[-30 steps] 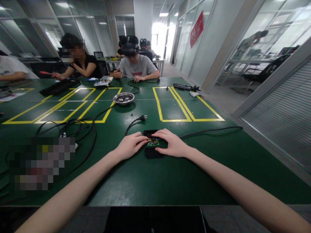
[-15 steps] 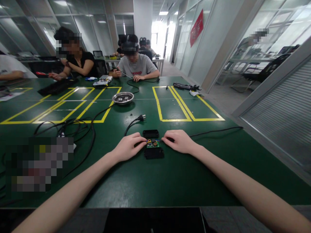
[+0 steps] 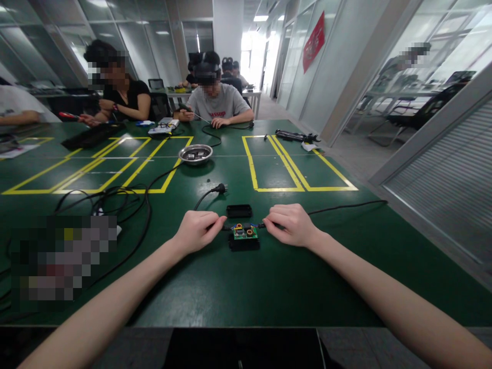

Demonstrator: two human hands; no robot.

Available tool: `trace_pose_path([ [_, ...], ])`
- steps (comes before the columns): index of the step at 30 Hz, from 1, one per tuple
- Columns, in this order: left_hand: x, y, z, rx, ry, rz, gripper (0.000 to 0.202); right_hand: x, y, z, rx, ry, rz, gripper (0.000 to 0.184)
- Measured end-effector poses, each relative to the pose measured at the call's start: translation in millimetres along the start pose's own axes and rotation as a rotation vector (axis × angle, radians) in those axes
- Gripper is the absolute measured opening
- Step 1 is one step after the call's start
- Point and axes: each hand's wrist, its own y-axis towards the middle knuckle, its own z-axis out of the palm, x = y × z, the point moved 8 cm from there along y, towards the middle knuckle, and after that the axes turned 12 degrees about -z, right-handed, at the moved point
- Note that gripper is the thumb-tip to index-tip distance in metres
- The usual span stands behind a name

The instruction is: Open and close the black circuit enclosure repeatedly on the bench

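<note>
A small green circuit board (image 3: 241,236) with copper-wound coils lies between my two hands, overlapping the nearer half of a black plastic case (image 3: 245,246). The other case half (image 3: 239,210) rests just beyond it. At the board's left end, my left hand (image 3: 196,230) is closed, thumb and forefinger pinching the black power cord. My right hand (image 3: 290,225) pinches the black cord on the opposite side, close to the board's right end. Short coloured wires show where the cords meet the board. A power plug (image 3: 220,188) lies beyond my left hand.
A metal bowl (image 3: 196,147) with metal parts stands farther back. Coiled black cables (image 3: 115,197) and a blurred-out object (image 3: 65,261) lie at left. Yellow tape (image 3: 251,169) marks the green table. A black tool-like object (image 3: 295,136) is at back right. People sit opposite.
The circuit board has shifted toward me and now overlaps the nearer case half. My fingers have moved outward from the board's ends, exposing more of the cords.
</note>
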Motion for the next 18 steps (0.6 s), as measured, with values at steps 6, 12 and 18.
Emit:
trace_pose_path([
  [6, 2, -2, 5.1, 0.051, 0.012, -0.011, 0.049, 4, 1, 6, 0.032, 0.021, -0.035, 0.040],
  [12, 0, -4, 11.6, 0.112, 0.002, 0.003, 0.048, 7, 1, 6, 0.039, 0.037, -0.059, 0.039],
  [18, 3, -4, 16.9, 0.163, 0.011, -0.024, 0.050, 7, -1, 11, 0.064, 0.059, -0.057, 0.038],
])
